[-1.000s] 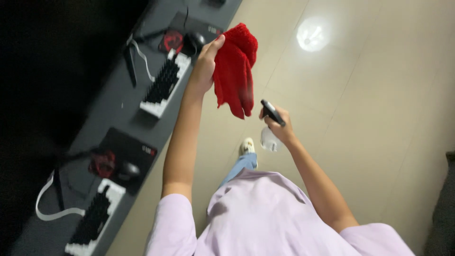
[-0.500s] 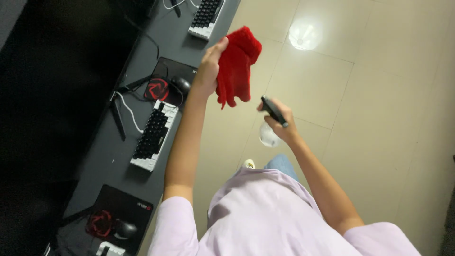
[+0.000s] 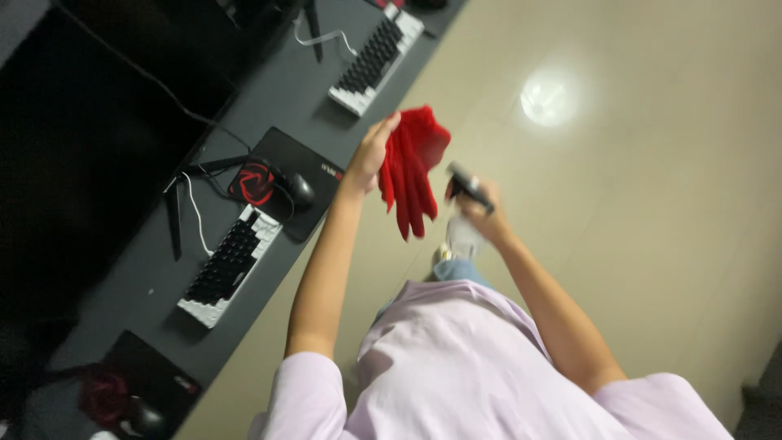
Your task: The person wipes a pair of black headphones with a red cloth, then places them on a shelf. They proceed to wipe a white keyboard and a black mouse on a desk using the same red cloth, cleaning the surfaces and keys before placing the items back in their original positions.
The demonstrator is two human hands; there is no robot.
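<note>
Left hand [image 3: 371,153]: closed on soft, limp red cloth [image 3: 410,175], held bunched at top | Right hand [image 3: 479,218]: closed on clear spray bottle [image 3: 464,232], beside cloth

Red cloth [image 3: 411,171], crumpled, hanging in loose folds from the left hand [image 3: 371,155], just off the tabletop [image 3: 285,90] edge, over the floor. Spray bottle [image 3: 466,213], dark nozzle and clear body, gripped upright in the right hand [image 3: 481,220] beside the cloth.

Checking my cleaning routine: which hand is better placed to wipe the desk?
Likely the left hand: it holds the red cloth by the desk edge. The right hand holds a spray bottle over the floor.
</note>
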